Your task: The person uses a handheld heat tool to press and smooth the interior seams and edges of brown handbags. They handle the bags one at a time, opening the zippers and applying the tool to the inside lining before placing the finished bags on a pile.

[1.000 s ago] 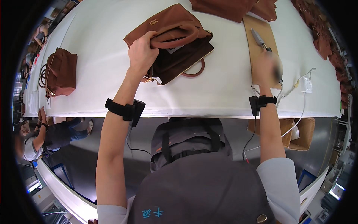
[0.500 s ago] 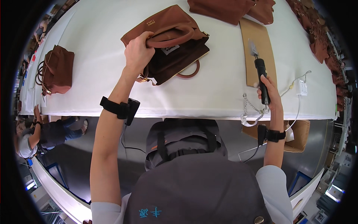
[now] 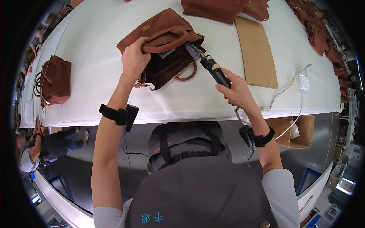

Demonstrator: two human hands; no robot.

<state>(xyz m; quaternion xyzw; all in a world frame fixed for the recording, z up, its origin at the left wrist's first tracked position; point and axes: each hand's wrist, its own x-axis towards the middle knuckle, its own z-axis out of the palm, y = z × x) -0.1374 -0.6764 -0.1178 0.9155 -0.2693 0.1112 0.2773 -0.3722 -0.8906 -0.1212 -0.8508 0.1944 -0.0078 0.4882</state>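
A brown handbag (image 3: pixel 150 32) lies tilted on the white table with its dark inside facing me. My left hand (image 3: pixel 135 59) is closed round one of its rolled handles (image 3: pixel 173 42), while the other handle (image 3: pixel 189 73) rests on the table. In my right hand (image 3: pixel 238 92) is a small electric iron (image 3: pixel 218 74) with a black grip and a flat metal tip. That tip reaches the right side of the bag's opening; whether it touches the leather I cannot tell.
A brown cardboard sheet (image 3: pixel 258 57) lies right of the bag, below more brown bags (image 3: pixel 215 9). Another handbag (image 3: pixel 57 81) stands at the left. The iron's cord (image 3: pixel 279 95) runs to a white socket block (image 3: pixel 303 81). A cardboard box (image 3: pixel 302 131) sits under the table edge. A person (image 3: pixel 30 157) is at the left.
My right hand has brought the iron from over the cardboard sheet leftward to the handbag's opening. The left hand keeps its grip on the bag's handle.
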